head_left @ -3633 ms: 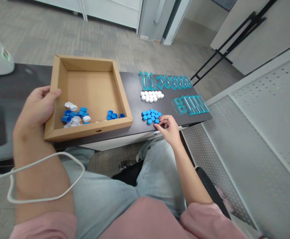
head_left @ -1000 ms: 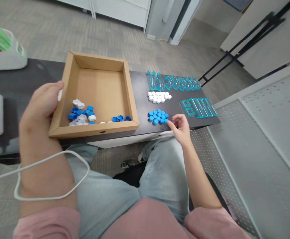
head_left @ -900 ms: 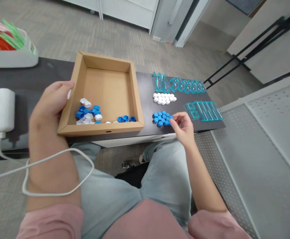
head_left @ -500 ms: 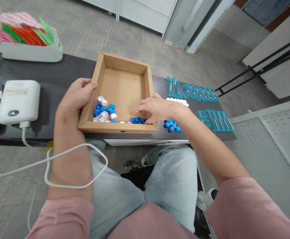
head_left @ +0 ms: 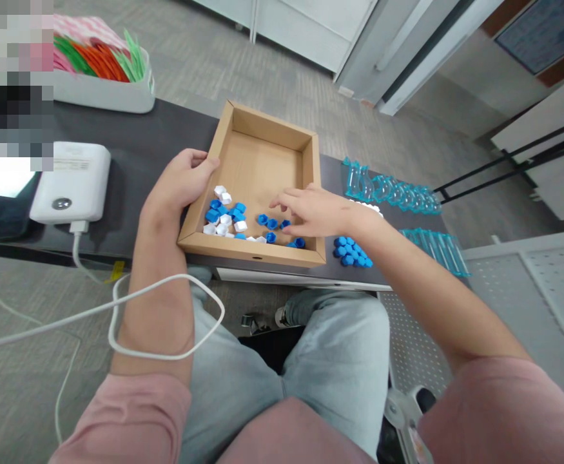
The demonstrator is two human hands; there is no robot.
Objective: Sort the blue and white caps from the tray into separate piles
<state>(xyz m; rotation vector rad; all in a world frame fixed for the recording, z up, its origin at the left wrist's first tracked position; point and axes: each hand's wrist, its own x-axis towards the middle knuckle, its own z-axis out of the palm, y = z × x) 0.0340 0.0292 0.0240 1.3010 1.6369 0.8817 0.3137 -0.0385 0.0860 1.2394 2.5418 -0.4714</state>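
Observation:
My left hand [head_left: 185, 177] grips the left wall of a shallow brown cardboard box [head_left: 257, 252], thumb over the rim. Inside the box, my right hand [head_left: 311, 209] hovers with its fingers apart; nothing shows in its grasp. Just under and beside its fingers lie several loose blue hexagonal pieces [head_left: 272, 223], some with their hollow side up. A mixed heap of white hexagonal pieces [head_left: 224, 220] and blue pieces [head_left: 213, 215] rests in the near left corner. Whether the fingertips touch any piece, I cannot tell.
Right of the box are grouped blue pieces [head_left: 352, 251], white pieces [head_left: 371, 207] partly behind my wrist, and clear teal plastic parts [head_left: 392, 192]. A white power bank [head_left: 71, 183] with a cable [head_left: 165, 354] lies left. Behind it stands a bin [head_left: 102, 90] of coloured strips.
The blue pieces by my right hand have spread from a cluster at the front wall. My right hand has lifted off slightly, and my left still holds the box. The view has shifted.

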